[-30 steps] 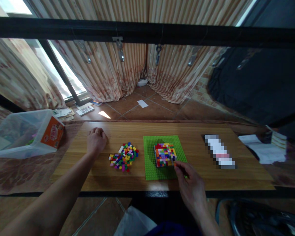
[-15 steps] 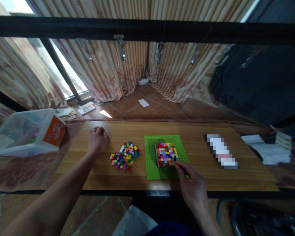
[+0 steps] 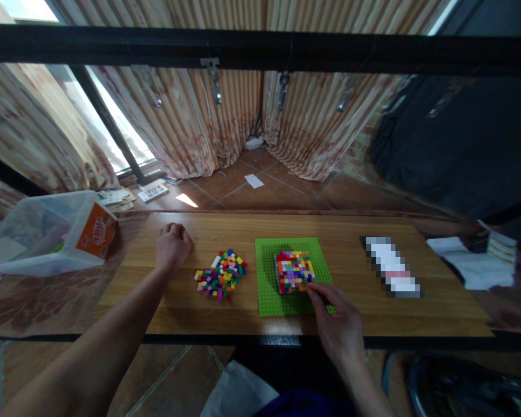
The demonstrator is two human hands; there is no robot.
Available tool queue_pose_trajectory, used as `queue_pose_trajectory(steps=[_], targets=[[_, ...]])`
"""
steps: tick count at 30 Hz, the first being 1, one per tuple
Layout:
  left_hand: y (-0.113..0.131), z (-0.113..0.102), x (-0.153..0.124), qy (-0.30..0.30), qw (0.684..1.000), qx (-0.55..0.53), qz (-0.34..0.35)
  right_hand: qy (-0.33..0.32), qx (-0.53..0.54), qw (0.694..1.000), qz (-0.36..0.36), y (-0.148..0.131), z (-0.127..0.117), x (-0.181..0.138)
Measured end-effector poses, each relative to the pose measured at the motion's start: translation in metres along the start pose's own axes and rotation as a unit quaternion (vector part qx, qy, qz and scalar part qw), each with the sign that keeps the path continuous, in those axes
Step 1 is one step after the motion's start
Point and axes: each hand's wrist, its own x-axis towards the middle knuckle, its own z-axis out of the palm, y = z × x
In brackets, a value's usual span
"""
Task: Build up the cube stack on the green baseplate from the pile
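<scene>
- Centrally placed on the wooden table (image 3: 226, 231): a low, many-coloured brick block (image 3: 293, 271), seated on the green studded baseplate (image 3: 267, 301), with a margin of bare studs around it.
- Handling (judged by eye): the block should be light and stiff, its small plastic bricks smooth and rather slippery; the assembly would probably bear pressure from above, yet single bricks at the rim might work loose.
- Best hold, by the same judgement: two opposite side walls, low down, for the whole block; opposite flanks, between thumb and forefinger, for a single brick.
- Right hand (image 3: 339, 317): reaching in from the near right, over the near right part of the baseplate; thumb and forefinger drawn to a narrow pinch at the block's near right corner. From where the onlooker stands, whether a brick sits between the tips cannot be told.
- Left hand (image 3: 173, 246): resting on the far left of the table, fingers curled under, knuckles up; the palm is hidden, so any content is uncertain.
- Loose bricks (image 3: 223, 275): a mixed-colour heap between the left hand and the baseplate, nearest to the left hand but apart from it.
</scene>
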Motion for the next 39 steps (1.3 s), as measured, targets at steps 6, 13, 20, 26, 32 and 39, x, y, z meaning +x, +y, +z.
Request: queue_pose_trajectory(steps=[6, 13, 20, 26, 32, 39], targets=[[-0.0012, 0.0011, -0.0006, 0.004, 1.000, -0.010, -0.007, 0.001, 0.006, 1.000, 0.003, 0.0015, 0.0012, -0.0003], [-0.0023, 0.0022, 0.0000, 0.004, 1.000, -0.015, 0.000, 0.000, 0.003, 1.000, 0.000, -0.0006, 0.0014, -0.0003], [-0.0034, 0.0033, 0.0004, 0.007, 1.000, -0.009, 0.007, -0.008, -0.003, 1.000, 0.015, -0.0003, 0.0019, 0.0009], [-0.0024, 0.0028, 0.0005, 0.002, 1.000, -0.009, 0.004, -0.003, -0.017, 1.000, -0.005, 0.0002, 0.0015, 0.0016], [-0.0024, 0.0024, -0.0002, 0.000, 1.000, -0.012, -0.005, 0.002, -0.026, 1.000, -0.007, -0.0018, 0.0012, 0.0025], [-0.0021, 0.0026, -0.0011, 0.001, 1.000, -0.017, -0.007, 0.002, -0.035, 0.999, -0.042, -0.0034, 0.0022, 0.0089]])
